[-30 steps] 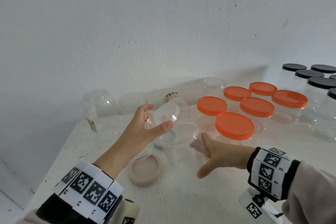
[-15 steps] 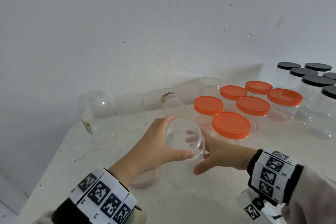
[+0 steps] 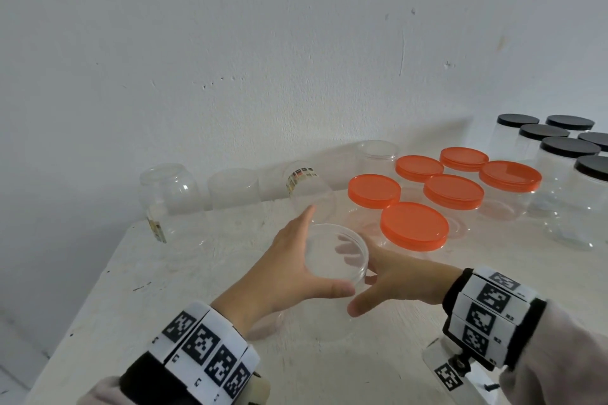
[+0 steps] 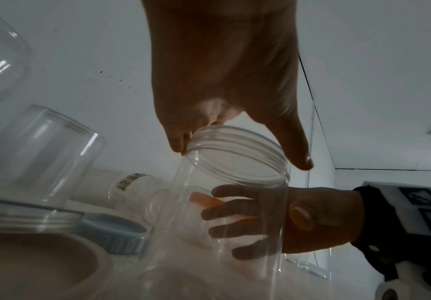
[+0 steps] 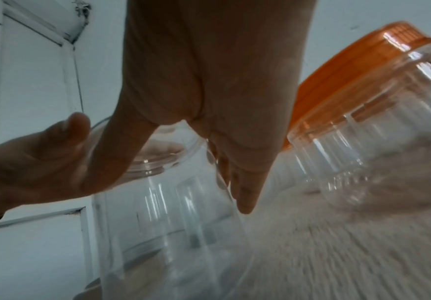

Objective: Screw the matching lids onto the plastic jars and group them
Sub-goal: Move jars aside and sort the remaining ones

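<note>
A clear plastic jar stands upright near the table's front middle. A clear lid sits flat on its mouth. My left hand reaches in from the left and grips the lid's rim between thumb and fingers. In the left wrist view, the same rim shows under the fingertips. My right hand wraps the jar's body from the right, its fingers visible through the clear wall and its thumb in front. The right wrist view shows the jar against that palm.
Several orange-lidded jars stand just right of the hands, and black-lidded jars at the far right. Lidless clear jars line the back wall. A pink lid and a blue lid lie left of the held jar.
My left hand brought the clear lid down from a tilted hold above onto the jar's mouth. My right hand closed round the jar's body and stays there.
</note>
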Tool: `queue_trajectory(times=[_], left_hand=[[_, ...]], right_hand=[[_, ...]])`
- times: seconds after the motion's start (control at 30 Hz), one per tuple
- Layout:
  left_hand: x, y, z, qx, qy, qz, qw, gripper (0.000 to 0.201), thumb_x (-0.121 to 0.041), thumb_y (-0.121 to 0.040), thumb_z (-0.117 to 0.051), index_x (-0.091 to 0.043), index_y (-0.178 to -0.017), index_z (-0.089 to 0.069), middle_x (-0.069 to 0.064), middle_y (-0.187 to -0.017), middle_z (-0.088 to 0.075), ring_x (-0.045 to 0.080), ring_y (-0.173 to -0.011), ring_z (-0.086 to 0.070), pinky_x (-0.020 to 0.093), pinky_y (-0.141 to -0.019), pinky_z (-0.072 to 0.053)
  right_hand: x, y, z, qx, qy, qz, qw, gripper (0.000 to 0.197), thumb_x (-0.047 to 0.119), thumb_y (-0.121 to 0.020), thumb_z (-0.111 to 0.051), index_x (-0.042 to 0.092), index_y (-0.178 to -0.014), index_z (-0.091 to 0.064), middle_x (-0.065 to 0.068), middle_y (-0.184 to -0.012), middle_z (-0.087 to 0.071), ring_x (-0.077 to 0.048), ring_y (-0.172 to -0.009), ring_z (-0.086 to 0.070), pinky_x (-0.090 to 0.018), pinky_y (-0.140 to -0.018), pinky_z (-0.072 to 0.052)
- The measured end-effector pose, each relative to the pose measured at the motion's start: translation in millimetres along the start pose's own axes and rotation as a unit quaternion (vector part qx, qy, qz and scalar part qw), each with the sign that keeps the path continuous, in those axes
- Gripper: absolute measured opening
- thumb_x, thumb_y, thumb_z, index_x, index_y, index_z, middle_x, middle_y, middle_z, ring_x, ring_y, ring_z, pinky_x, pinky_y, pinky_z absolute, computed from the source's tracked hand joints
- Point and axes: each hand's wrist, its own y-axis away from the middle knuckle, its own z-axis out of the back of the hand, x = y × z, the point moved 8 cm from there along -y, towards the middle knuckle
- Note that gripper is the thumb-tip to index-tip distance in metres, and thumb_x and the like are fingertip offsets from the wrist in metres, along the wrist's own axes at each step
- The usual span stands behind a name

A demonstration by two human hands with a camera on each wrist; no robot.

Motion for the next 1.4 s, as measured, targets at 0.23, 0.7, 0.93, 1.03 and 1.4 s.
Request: queue_trajectory(times=[0.23, 0.7, 0.93, 1.03, 1.4], left_hand=[[35, 11, -3, 0.041, 0.148, 0.065, 0.986, 0.136, -0.051, -0.051, -0.090, -0.042, -0.150, 0.003, -0.023, -0.151, -0.023, 0.003, -0.136, -0.028, 0.029, -0.113, -0.025], [43, 4, -23, 0.049, 0.170, 0.028, 0.984, 0.095, -0.046, -0.060, -0.088, -0.060, -0.130, -0.025, -0.042, -0.124, -0.042, -0.017, -0.115, -0.043, 0.002, -0.081, -0.038], [41, 6, -22, 0.044, 0.144, 0.026, 0.988, 0.091, -0.045, -0.064, -0.086, -0.055, -0.130, -0.024, -0.038, -0.124, -0.041, -0.004, -0.120, -0.044, 0.019, -0.100, -0.036], [39, 6, -22, 0.045, 0.148, 0.022, 0.988, 0.079, -0.041, -0.066, -0.085, -0.056, -0.122, -0.032, -0.037, -0.123, -0.044, -0.009, -0.116, -0.046, 0.013, -0.094, -0.038], [40, 5, -22, 0.029, 0.139, 0.019, 0.990, 0.076, -0.049, -0.065, -0.084, -0.069, -0.112, -0.028, -0.051, -0.109, -0.043, -0.024, -0.105, -0.044, 0.004, -0.079, -0.037]], right_hand=[[49, 19, 30, -0.032, 0.123, 0.017, 0.992, 0.116, 0.042, -0.060, -0.090, 0.049, -0.147, -0.013, 0.027, -0.152, -0.020, -0.005, -0.139, -0.022, -0.032, -0.115, -0.025], [98, -9, -5, 0.056, 0.378, -0.017, 0.924, 0.093, 0.042, -0.072, -0.082, 0.051, -0.145, -0.025, 0.021, -0.145, -0.028, -0.010, -0.134, -0.029, -0.034, -0.103, -0.034], [97, -13, -4, -0.001, 0.419, -0.045, 0.907, 0.093, 0.065, -0.065, -0.076, 0.047, -0.143, -0.029, 0.014, -0.129, -0.039, -0.013, -0.117, -0.043, -0.032, -0.087, -0.041], [93, -13, -3, -0.028, 0.430, -0.066, 0.900, 0.095, 0.077, -0.063, -0.068, 0.042, -0.142, -0.029, 0.010, -0.127, -0.040, -0.017, -0.110, -0.048, -0.035, -0.084, -0.045], [93, -15, 1, 0.007, 0.441, -0.093, 0.893, 0.095, 0.078, -0.063, -0.066, 0.045, -0.143, -0.028, 0.012, -0.130, -0.039, -0.016, -0.113, -0.048, -0.033, -0.087, -0.047]])
